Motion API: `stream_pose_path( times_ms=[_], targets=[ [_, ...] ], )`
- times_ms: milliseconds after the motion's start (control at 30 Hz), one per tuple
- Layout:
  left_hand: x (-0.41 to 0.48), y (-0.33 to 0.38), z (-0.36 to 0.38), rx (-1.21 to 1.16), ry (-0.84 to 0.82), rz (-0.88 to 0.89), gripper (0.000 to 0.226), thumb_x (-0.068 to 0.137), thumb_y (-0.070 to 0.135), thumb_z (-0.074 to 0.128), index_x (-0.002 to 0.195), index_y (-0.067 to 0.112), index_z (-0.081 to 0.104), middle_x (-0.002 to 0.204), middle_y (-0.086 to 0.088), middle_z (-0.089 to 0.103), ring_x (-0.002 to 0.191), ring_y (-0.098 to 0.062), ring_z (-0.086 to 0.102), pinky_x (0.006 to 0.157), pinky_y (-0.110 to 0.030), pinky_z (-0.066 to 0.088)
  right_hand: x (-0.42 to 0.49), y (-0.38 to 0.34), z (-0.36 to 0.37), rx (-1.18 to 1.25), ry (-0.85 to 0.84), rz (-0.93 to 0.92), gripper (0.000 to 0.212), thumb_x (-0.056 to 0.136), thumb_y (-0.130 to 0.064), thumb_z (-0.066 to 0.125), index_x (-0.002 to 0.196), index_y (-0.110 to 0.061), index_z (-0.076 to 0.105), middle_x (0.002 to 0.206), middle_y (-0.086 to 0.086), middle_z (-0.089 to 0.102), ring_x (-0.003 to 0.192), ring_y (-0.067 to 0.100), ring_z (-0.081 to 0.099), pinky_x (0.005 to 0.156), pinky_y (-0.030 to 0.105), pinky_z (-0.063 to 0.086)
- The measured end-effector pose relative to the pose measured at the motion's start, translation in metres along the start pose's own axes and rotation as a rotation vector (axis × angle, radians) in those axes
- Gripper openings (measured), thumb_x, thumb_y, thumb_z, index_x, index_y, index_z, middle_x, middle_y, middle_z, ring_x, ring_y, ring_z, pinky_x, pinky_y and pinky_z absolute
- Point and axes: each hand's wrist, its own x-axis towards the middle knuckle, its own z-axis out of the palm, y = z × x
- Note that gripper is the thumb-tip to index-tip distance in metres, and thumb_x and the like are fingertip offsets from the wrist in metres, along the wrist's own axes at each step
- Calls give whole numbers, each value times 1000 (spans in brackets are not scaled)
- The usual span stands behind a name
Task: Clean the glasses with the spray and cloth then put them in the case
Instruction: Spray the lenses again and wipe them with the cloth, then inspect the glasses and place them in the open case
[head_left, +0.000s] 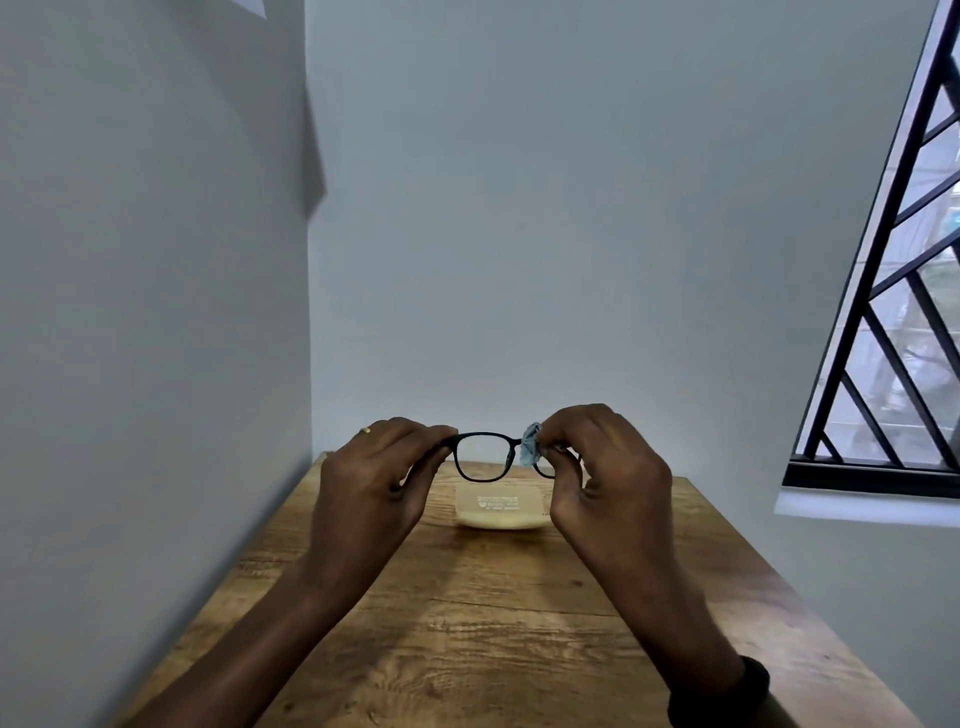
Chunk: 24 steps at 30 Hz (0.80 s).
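Black-framed glasses (483, 436) are held up above the table, lenses facing away from me. My left hand (371, 483) pinches the left end of the frame. My right hand (602, 483) presses a small bunched light-blue cloth (531, 451) onto the right lens, which the cloth and fingers mostly hide. Below the glasses, a pale yellow case (501, 512) lies open on the table with printed text on its inner lid. No spray bottle is in view.
The wooden table (467, 623) stands in a corner, with a white wall close on the left and another behind. A window with black bars (893, 291) is on the right, with its sill beyond the table's right edge.
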Motion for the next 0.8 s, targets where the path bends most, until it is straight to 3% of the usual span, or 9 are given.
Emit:
stream_pose_path(
  times_ms=[133,233,333,500,567,633,733,800],
  targets=[
    [-3,-6,-1,28,9,2,13,91,19,73,101,16,80,87,7,74,78,-7,65,69,-16,47,-9,13,-13,99,63,69,28,76,14,72,85,-13,71,88,-7,69,87,6,67,77,20,52],
    [-4,-10,-3,21,25,-9,13,92,19,73,102,15,81,88,6,74,80,-7,66,71,-15,47,-21,39,-24,108,81,264,29,77,10,75,83,-18,72,85,-13,71,79,1,68,72,15,51],
    [-5,-11,-3,-2,28,-9,14,92,18,73,103,14,80,89,5,75,80,-10,68,71,-24,52,-57,78,-17,-47,-119,484,29,79,0,75,73,-27,68,76,-19,68,72,0,65,64,22,50],
    [-5,-8,-1,-15,26,-16,14,91,16,74,103,13,80,89,5,75,80,-11,67,67,-27,54,-132,111,8,-276,-533,590,27,87,-13,70,73,-32,56,80,-14,59,72,0,53,58,21,41],
    [-5,-7,-1,-11,22,-13,14,91,15,74,103,13,80,89,5,75,80,-12,68,67,-28,54,-148,111,14,-338,-624,621,24,90,-19,65,73,-33,56,83,-13,59,76,3,54,64,27,49],
    [-4,-7,-1,-4,14,-11,13,91,14,75,103,13,80,89,5,75,80,-12,68,67,-27,54,-150,109,15,-329,-631,650,18,89,-22,65,76,-35,63,87,-14,64,81,4,57,71,30,54],
    [-3,-7,-1,5,8,-8,13,91,15,74,103,13,80,89,5,75,79,-11,68,67,-27,54,-132,103,9,-263,-604,665,10,89,-26,68,94,-33,74,98,-15,67,82,2,57,70,25,48],
    [-2,-7,-1,3,2,-7,13,91,13,76,104,13,80,90,5,75,80,-11,68,68,-28,55,-115,96,2,-224,-480,640,16,88,-26,71,103,-31,74,104,-12,70,85,6,60,71,29,49]
  ],
)
